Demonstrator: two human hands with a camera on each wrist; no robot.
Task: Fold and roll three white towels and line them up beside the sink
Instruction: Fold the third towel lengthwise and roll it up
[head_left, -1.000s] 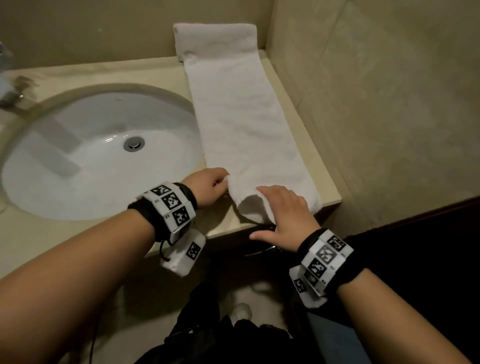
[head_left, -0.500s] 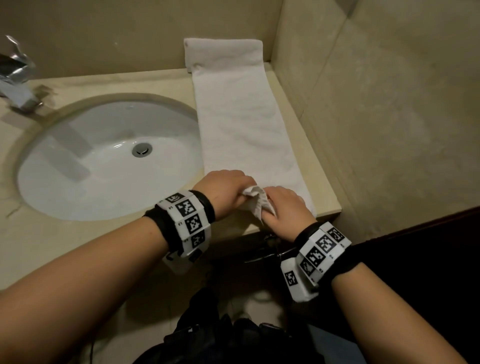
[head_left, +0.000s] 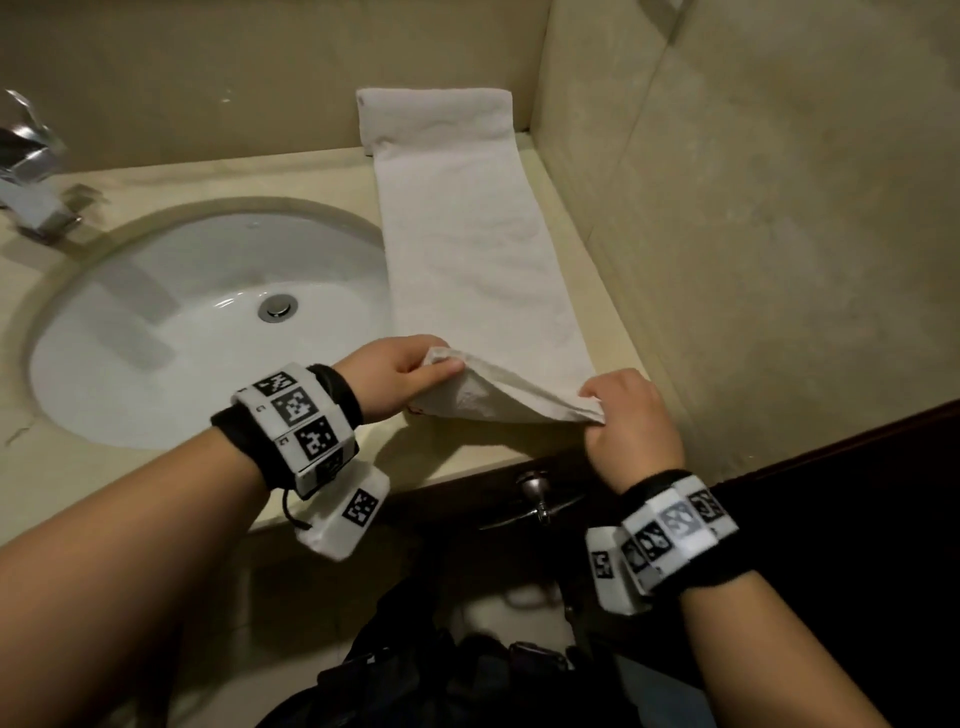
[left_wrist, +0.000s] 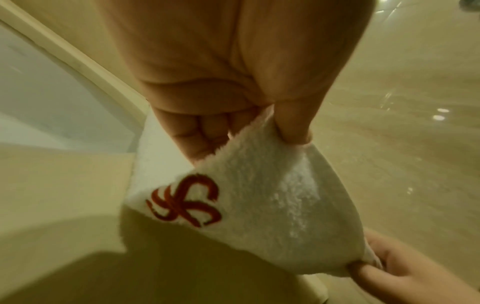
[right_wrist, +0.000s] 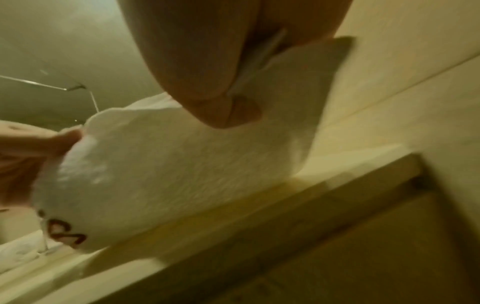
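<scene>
From the head view, a long white towel (head_left: 478, 249) lies folded into a narrow strip on the counter (head_left: 156, 488), at three o'clock from the sink (head_left: 208, 332) and running toward the wall at twelve. Its far end climbs the back wall; its near end is lifted off the counter. The left hand (head_left: 395, 374) pinches the near left corner, and the right hand (head_left: 631, 421) pinches the near right corner.

In the left wrist view, thumb and fingers (left_wrist: 293, 127) clamp the fluffy edge, and a red embroidered logo (left_wrist: 185, 199) shows on the raised flap.

In the right wrist view, blurred, the fingers (right_wrist: 223, 115) close on the towel's edge, with the logo partly showing at seven o'clock.
</scene>
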